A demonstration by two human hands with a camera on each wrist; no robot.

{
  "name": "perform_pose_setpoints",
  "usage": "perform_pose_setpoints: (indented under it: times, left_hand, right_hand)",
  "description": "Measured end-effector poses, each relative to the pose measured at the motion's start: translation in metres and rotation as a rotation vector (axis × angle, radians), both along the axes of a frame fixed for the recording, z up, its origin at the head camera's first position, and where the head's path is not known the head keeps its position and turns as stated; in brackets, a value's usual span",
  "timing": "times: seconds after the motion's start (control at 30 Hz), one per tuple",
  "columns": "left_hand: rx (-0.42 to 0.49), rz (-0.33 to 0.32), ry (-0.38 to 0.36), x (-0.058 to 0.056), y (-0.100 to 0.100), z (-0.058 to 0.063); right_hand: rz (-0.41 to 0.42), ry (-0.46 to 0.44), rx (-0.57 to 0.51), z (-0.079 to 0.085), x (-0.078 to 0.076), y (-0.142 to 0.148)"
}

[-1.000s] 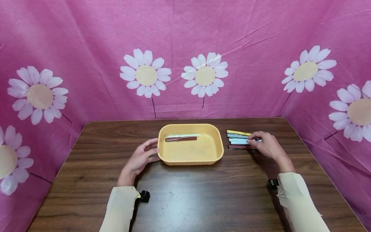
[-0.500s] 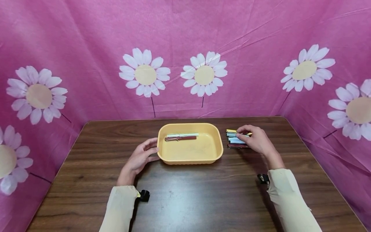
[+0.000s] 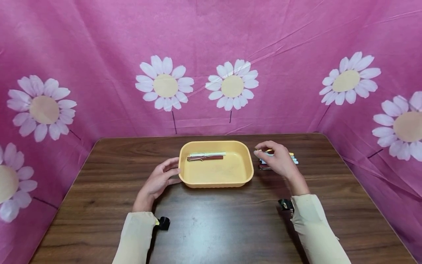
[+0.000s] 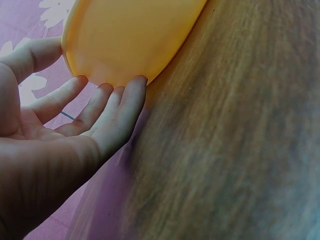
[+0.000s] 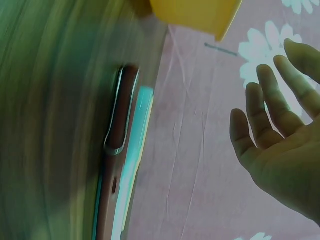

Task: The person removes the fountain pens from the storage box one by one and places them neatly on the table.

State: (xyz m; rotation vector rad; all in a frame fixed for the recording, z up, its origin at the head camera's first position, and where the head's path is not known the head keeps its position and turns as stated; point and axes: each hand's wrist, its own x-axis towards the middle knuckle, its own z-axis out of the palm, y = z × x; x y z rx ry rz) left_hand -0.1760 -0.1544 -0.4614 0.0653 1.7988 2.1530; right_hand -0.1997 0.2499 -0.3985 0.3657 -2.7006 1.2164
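A yellow plastic tray (image 3: 217,175) stands near the table's far side. In it lie a pale mint pen (image 3: 214,154) and a dark red pen (image 3: 211,158), side by side. My left hand (image 3: 157,180) touches the tray's left end, with loosely bent fingertips against the outer wall in the left wrist view. Above a row of pens right of the tray hovers my right hand (image 3: 278,161). Its spread fingers (image 5: 272,100) hold nothing in the right wrist view. That row includes another dark red pen (image 5: 120,115), a light blue pen (image 5: 131,155) and a yellow one, partly covered by the hand.
A brown wood-grain table (image 3: 211,227) carries everything. Pink cloth (image 3: 204,29) printed with large white daisies hangs behind it and at both sides. Each wrist wears a black camera strap (image 3: 163,223).
My right hand has travelled left over the pen row, toward the tray, uncovering the pens' right ends. The left hand and the tray keep their places.
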Motion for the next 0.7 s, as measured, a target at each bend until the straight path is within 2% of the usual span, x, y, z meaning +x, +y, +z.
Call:
perform_pose_setpoints:
  times: [0.3, 0.7]
  left_hand:
    - [-0.007, 0.015, -0.009, 0.001, -0.001, 0.001]
    - [0.001, -0.003, -0.004, 0.0, 0.0, -0.001]
  right_hand:
    - [0.071, -0.007, -0.061, -0.003, 0.001, -0.032]
    - [0.189, -0.027, -0.066, -0.016, -0.003, -0.07]
